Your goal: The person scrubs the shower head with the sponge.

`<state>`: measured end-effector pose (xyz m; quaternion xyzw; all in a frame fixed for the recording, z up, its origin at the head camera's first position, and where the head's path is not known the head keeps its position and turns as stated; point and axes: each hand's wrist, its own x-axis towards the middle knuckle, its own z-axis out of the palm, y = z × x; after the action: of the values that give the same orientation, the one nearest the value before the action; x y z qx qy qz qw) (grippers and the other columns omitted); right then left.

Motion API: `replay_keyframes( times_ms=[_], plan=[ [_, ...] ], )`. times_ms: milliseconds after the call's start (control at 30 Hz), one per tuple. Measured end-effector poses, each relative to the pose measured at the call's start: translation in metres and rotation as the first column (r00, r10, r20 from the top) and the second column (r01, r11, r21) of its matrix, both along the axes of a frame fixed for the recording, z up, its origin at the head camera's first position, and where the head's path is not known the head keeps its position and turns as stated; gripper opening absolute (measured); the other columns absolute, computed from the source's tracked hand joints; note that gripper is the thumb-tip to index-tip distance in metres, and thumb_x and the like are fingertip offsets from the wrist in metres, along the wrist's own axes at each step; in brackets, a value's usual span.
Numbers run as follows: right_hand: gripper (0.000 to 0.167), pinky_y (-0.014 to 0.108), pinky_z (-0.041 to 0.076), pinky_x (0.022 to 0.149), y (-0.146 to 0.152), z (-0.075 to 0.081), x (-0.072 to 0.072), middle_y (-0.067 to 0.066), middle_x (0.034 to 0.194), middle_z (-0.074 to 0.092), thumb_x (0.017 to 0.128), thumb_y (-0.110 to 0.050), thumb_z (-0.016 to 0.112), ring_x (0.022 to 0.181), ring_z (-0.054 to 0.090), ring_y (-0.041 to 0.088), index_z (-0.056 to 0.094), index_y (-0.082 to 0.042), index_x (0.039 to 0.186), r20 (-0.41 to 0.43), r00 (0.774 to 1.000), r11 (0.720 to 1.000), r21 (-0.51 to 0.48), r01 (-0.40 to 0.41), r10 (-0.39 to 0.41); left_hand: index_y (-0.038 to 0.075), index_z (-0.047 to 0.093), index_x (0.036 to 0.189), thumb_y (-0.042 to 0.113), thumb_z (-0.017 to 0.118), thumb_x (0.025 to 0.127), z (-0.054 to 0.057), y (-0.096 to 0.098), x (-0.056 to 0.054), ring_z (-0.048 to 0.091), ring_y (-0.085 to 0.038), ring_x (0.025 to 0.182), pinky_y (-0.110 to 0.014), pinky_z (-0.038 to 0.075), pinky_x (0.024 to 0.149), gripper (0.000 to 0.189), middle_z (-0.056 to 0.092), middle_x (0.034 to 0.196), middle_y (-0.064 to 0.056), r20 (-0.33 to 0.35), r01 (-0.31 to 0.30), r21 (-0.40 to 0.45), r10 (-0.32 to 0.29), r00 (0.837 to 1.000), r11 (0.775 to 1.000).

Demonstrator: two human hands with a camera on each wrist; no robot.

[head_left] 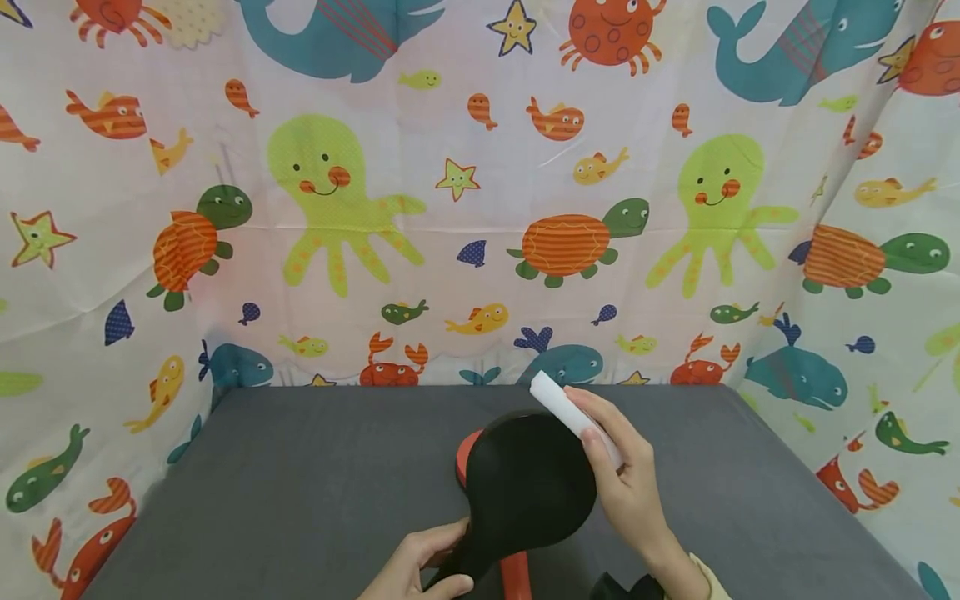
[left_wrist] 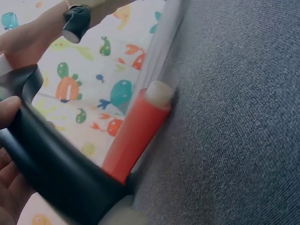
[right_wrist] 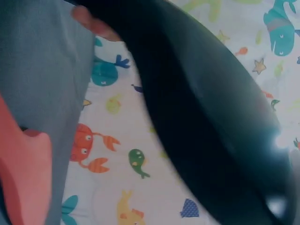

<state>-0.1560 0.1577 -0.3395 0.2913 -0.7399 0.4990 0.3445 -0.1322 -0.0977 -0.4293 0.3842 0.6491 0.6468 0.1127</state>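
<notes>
My left hand [head_left: 423,562] holds a black paddle-shaped thing [head_left: 532,483] by its handle, with its round face raised above the table. In my right hand [head_left: 626,483] I pinch a smooth white stick [head_left: 558,400], slanted along the black face's upper right edge; whether they touch I cannot tell. Behind the black thing lies a red, similarly shaped thing [head_left: 467,458] with a dark rim, mostly covered. Its red handle [head_left: 516,575] points toward me; the left wrist view shows that handle's pale end [left_wrist: 159,93]. The black curved body [right_wrist: 173,108] fills much of the right wrist view.
A grey cloth-covered table [head_left: 337,475] spreads under the hands. Around its back and sides hangs a white curtain [head_left: 450,250] printed with sea animals. A dark strapped device [left_wrist: 76,23] sits on the right wrist.
</notes>
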Motion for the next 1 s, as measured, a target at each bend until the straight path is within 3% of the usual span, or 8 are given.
replay_keyframes(
  times_ms=[233,333,400,500,633,767,867,1000],
  plan=[
    [0.037,0.022,0.048,0.072,0.007,-0.023,0.004,0.007,0.116,0.057,0.091,0.009,0.048,0.094,0.057,0.012,0.052,-0.001,0.127,0.152,0.988,0.998,-0.043,0.038,-0.031,0.001,0.033,0.142,0.003,0.048,0.096,0.005,-0.004,0.0,0.053,-0.017,0.117,-0.034,0.049,0.09,0.049,0.04,0.138,-0.025,-0.017,-0.122,-0.009,0.122,0.992,0.993],
    [0.036,0.024,0.049,0.068,0.008,-0.031,0.006,0.006,0.114,0.056,0.092,0.007,0.049,0.09,0.057,0.011,0.052,-0.004,0.126,0.223,0.974,0.997,-0.057,0.055,-0.041,0.0,0.032,0.142,0.006,0.049,0.096,0.006,-0.006,-0.001,0.049,-0.025,0.121,-0.035,0.047,0.092,0.05,0.038,0.139,-0.026,-0.083,-0.161,-0.058,0.156,0.984,0.985],
    [0.038,0.022,0.049,0.071,0.007,-0.029,0.006,0.007,0.118,0.055,0.09,0.008,0.051,0.096,0.056,0.012,0.053,-0.005,0.126,0.2,0.978,0.997,-0.038,0.066,-0.057,-0.003,0.036,0.139,0.012,0.051,0.096,0.005,-0.008,-0.001,0.05,-0.03,0.118,-0.034,0.048,0.09,0.048,0.043,0.135,-0.025,-0.184,-0.231,-0.132,0.205,0.961,0.964],
    [0.041,0.019,0.047,0.074,0.004,-0.022,0.005,0.011,0.124,0.054,0.085,0.01,0.056,0.105,0.053,0.016,0.056,-0.003,0.124,0.031,0.997,0.997,0.036,0.064,-0.065,-0.005,0.045,0.133,0.017,0.056,0.094,0.001,-0.008,0.0,0.058,-0.03,0.106,-0.03,0.051,0.083,0.046,0.054,0.124,-0.02,-0.377,-0.361,-0.213,0.265,0.888,0.908],
    [0.034,0.017,0.048,0.072,-0.003,-0.014,0.006,0.018,0.124,0.054,0.085,-0.001,0.06,0.108,0.052,0.024,0.061,-0.001,0.119,-0.189,0.981,0.985,0.159,0.073,-0.042,-0.002,0.055,0.125,0.008,0.067,0.084,-0.004,-0.005,0.0,0.063,-0.021,0.088,-0.023,0.053,0.071,0.043,0.06,0.11,-0.011,-0.606,-0.51,-0.181,0.313,0.731,0.841],
    [0.033,0.016,0.047,0.074,0.0,-0.018,0.001,0.018,0.121,0.056,0.085,0.0,0.06,0.108,0.052,0.025,0.061,-0.001,0.117,-0.197,0.978,0.981,0.169,0.096,-0.062,0.002,0.059,0.12,0.001,0.075,0.073,-0.008,-0.002,-0.002,0.063,-0.018,0.087,-0.019,0.052,0.069,0.05,0.061,0.108,-0.007,-0.711,-0.584,-0.102,0.352,0.609,0.805],
    [0.037,0.016,0.045,0.071,0.009,-0.027,-0.006,0.014,0.116,0.06,0.082,0.008,0.06,0.097,0.056,0.018,0.061,-0.001,0.118,-0.066,0.986,0.978,0.128,0.163,-0.155,0.003,0.06,0.119,-0.001,0.077,0.069,-0.009,0.0,-0.002,0.063,-0.017,0.086,-0.02,0.052,0.067,0.053,0.061,0.108,-0.005,-0.733,-0.616,-0.065,0.381,0.563,0.785],
    [0.029,0.022,0.046,0.066,0.017,-0.037,-0.01,0.006,0.111,0.062,0.093,-0.002,0.053,0.086,0.055,0.012,0.06,-0.009,0.121,0.22,0.948,0.971,0.114,0.21,-0.231,0.005,0.06,0.12,-0.001,0.078,0.068,-0.01,0.0,-0.003,0.063,-0.017,0.085,-0.018,0.052,0.065,0.055,0.062,0.107,-0.004,-0.734,-0.63,-0.047,0.402,0.548,0.775]
  ],
)
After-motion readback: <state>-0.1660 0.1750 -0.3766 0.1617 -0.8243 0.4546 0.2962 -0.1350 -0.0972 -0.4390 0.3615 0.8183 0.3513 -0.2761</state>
